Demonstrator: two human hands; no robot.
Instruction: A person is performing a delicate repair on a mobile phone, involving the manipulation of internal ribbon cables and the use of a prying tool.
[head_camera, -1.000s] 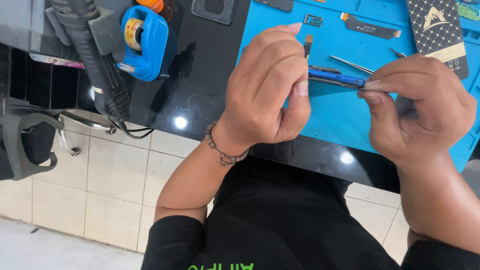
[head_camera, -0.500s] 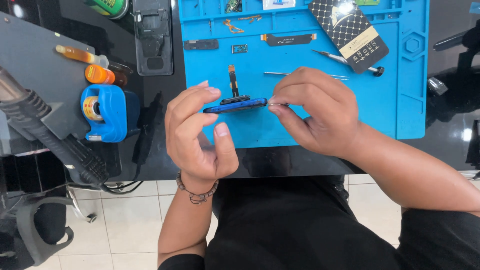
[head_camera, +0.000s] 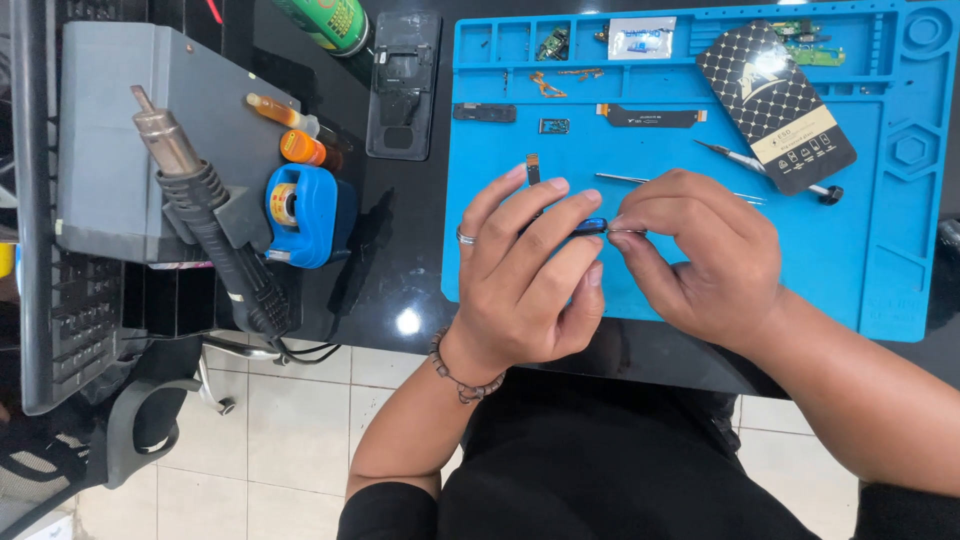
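Here your left hand (head_camera: 525, 285) curls its fingers around a small blue phone part (head_camera: 590, 226), pinching it just above the near half of the blue repair mat (head_camera: 880, 270). Your right hand (head_camera: 700, 255) presses thumb and forefinger together on thin metal tweezers (head_camera: 628, 231), whose tip touches the right end of the blue part. Both hands hover over the mat's lower middle, almost touching each other. On the mat, beyond your hands, lie a thin metal probe (head_camera: 625, 179), a black flex cable (head_camera: 650, 116) and a small dark strip (head_camera: 533, 168). At the mat's far right sits a black patterned card (head_camera: 775, 105) with a screwdriver (head_camera: 760, 165) partly under it. Left of the mat, on the black worktop (head_camera: 400, 290), rest a dark phone back (head_camera: 402, 85), a blue tape dispenser (head_camera: 305, 212) and a hot-air gun (head_camera: 205, 210).
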